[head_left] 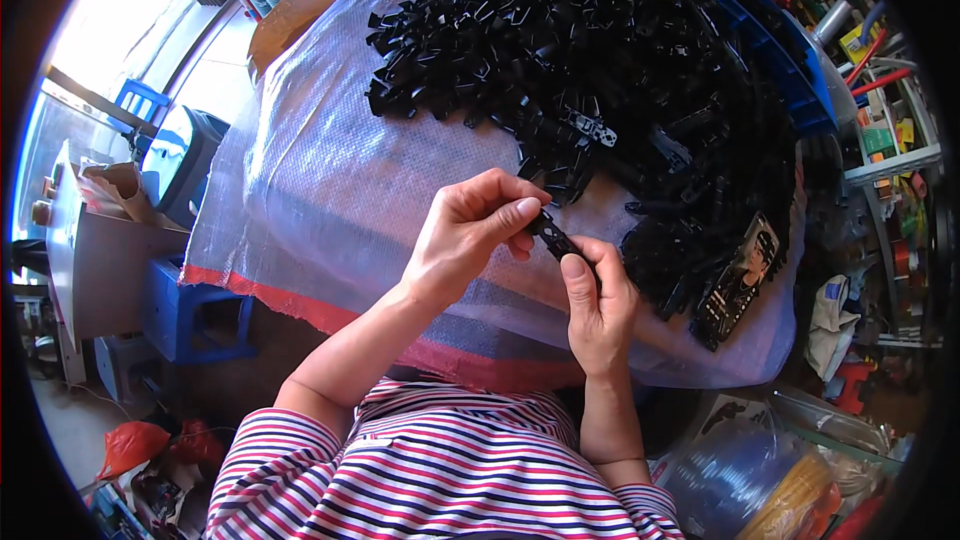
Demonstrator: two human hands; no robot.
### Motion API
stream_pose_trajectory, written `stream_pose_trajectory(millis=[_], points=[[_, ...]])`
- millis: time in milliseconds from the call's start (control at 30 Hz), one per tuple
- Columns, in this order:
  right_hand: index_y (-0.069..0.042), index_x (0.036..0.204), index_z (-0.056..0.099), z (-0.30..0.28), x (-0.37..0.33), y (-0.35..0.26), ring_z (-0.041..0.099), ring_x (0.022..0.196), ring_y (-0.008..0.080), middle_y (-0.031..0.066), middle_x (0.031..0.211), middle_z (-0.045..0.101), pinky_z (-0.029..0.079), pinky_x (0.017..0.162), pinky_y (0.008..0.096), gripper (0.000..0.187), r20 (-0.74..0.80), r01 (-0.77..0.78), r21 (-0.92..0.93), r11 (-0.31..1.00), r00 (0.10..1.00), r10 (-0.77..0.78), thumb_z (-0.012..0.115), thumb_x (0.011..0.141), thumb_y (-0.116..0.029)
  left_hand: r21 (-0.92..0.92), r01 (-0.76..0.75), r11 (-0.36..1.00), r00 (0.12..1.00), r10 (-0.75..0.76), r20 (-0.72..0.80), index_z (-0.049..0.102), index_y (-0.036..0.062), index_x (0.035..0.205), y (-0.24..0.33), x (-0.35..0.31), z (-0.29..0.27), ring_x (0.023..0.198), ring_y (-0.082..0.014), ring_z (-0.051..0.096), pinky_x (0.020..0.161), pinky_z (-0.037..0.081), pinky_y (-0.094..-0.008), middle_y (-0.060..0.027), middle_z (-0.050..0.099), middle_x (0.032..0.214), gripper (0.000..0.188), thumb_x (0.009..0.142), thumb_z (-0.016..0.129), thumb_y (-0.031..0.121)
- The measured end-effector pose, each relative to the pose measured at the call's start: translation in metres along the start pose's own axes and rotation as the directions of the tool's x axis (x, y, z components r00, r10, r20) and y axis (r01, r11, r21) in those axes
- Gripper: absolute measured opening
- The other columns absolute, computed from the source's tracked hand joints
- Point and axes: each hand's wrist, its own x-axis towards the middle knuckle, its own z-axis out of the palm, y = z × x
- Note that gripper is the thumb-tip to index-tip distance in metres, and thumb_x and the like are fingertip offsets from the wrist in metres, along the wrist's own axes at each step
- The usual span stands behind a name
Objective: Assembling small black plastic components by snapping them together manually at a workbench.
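Between my two hands is a small, narrow black piece with holes along it (553, 236), slanting down to the right. My left hand (470, 225) pinches around its upper end with thumb and fingertips. The fingers of my right hand (600, 295) wrap its lower end, the thumb lying along it. Its exact kind is too small to tell. Just beyond my hands spreads a big heap of small black parts (480, 50), some with shiny metal edges. A pale metallic piece with holes (592, 128) lies on the heap.
A white woven sack (330, 160) with a red edge lies under the heap. At its right is a dark card with a printed picture (738, 285). A blue crate (770, 40) borders the far right. Blue stools (190, 315) stand left; a cluttered shelf (895, 170) stands right.
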Motion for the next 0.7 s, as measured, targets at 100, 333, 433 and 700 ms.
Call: stream_pose_trajectory(millis=[100, 333, 433, 700], points=[[0.001, 0.094, 0.056, -0.002, 0.001, 0.000, 0.048, 0.064, 0.0090, 0.0026, 0.073, 0.055, 0.040, 0.059, 0.0222, 0.019, 0.028, -0.030, 0.027, 0.999, 0.999, 0.029, 0.051, 0.091, -0.017, 0.071, -0.054, 0.996, 0.999, 0.054, -0.001, 0.062, 0.0002, 0.092, 0.000, 0.000, 0.003, 0.058, -0.0070, 0.056, 0.055, 0.047, -0.0198, -0.0025, 0.060, 0.076, 0.014, 0.085, 0.060, 0.012], [0.000, 0.090, 0.052, 0.020, 0.001, 0.002, 0.048, 0.063, 0.0106, 0.0043, 0.072, 0.055, 0.041, 0.058, 0.0243, 0.016, -0.071, -0.005, 0.039, 0.999, 0.997, 0.008, 0.049, 0.092, -0.016, 0.319, -0.149, 0.936, 0.981, 0.182, -0.074, 0.059, -0.0015, 0.092, -0.003, -0.011, 0.014, 0.057, -0.0038, 0.051, 0.051, 0.042, -0.0173, -0.0016, 0.058, 0.075, 0.011, 0.087, 0.056, 0.007], [-0.001, 0.088, 0.051, 0.028, 0.010, -0.003, 0.055, 0.064, 0.0203, 0.0096, 0.072, 0.057, 0.043, 0.055, 0.0304, 0.018, -0.068, 0.011, 0.106, 0.994, 0.998, -0.004, 0.051, 0.091, -0.019, 0.209, -0.160, 0.965, 0.982, 0.178, -0.069, 0.057, -0.0006, 0.096, 0.001, -0.012, 0.017, 0.067, -0.0065, 0.052, 0.060, 0.043, -0.0199, -0.0031, 0.058, 0.081, 0.017, 0.089, 0.053, 0.014], [-0.003, 0.087, 0.055, -0.003, 0.099, 0.000, 0.053, 0.082, 0.0291, 0.0125, 0.087, 0.055, 0.045, 0.070, 0.0355, 0.010, 0.102, 0.385, -0.661, 0.644, 0.897, -0.431, 0.059, 0.079, -0.007, -0.545, -0.015, 0.838, 0.998, -0.018, -0.056, 0.054, 0.0086, 0.094, 0.014, 0.013, -0.004, 0.087, -0.0174, 0.055, 0.077, 0.046, -0.0356, -0.0053, 0.056, 0.100, 0.013, 0.086, 0.052, 0.019]])
